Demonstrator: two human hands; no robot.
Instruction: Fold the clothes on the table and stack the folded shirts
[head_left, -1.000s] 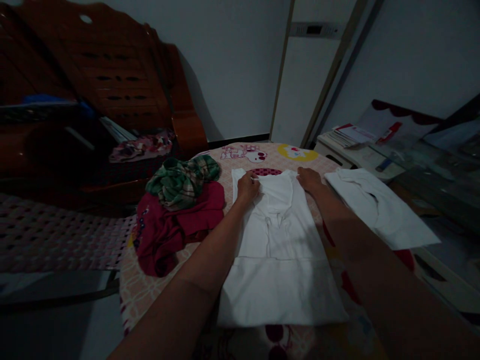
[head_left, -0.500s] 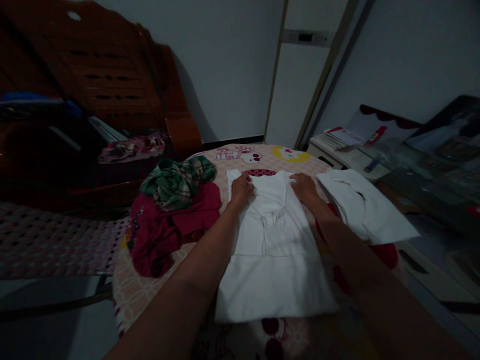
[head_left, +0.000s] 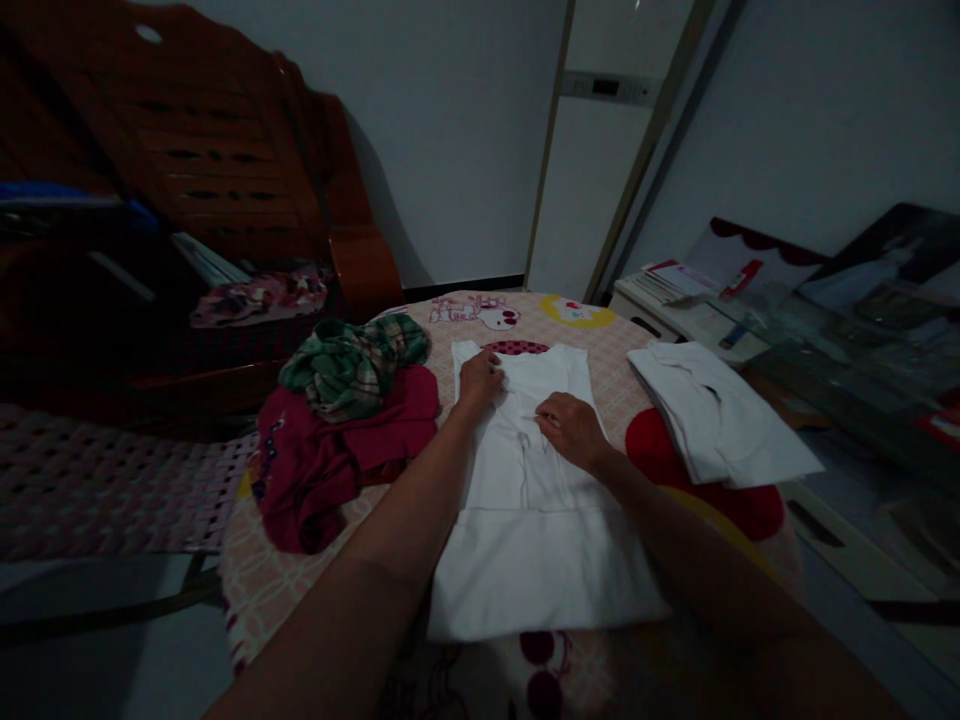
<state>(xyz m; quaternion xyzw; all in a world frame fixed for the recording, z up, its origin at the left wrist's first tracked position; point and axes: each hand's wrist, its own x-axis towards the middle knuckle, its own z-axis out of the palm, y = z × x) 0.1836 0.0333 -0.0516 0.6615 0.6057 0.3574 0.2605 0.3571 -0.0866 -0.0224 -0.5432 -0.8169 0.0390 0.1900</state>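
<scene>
A white garment [head_left: 547, 570] lies spread on the round, patterned tablecloth [head_left: 300, 590], its wider end toward me. At its upper left part, my left hand [head_left: 481, 382] rests with fingers curled together on the cloth. My right hand [head_left: 571, 426] is over the middle of the garment, its thumb and fingertips pinching a bit of the white fabric. To the right sits a folded white garment [head_left: 720, 415]. A green plaid cloth [head_left: 356, 365] lies on top of a dark red garment [head_left: 315, 480] at the left.
A wooden bench [head_left: 225, 180] holding a pink cloth [head_left: 262, 297] stands behind left. Left of the table is a woven seat [head_left: 120, 485]. A white cabinet [head_left: 675, 315] with papers and a glass surface [head_left: 840, 370] are at the right.
My right hand has moved from the garment's upper right corner inward and toward me, onto its middle. My left hand has stayed at the upper left.
</scene>
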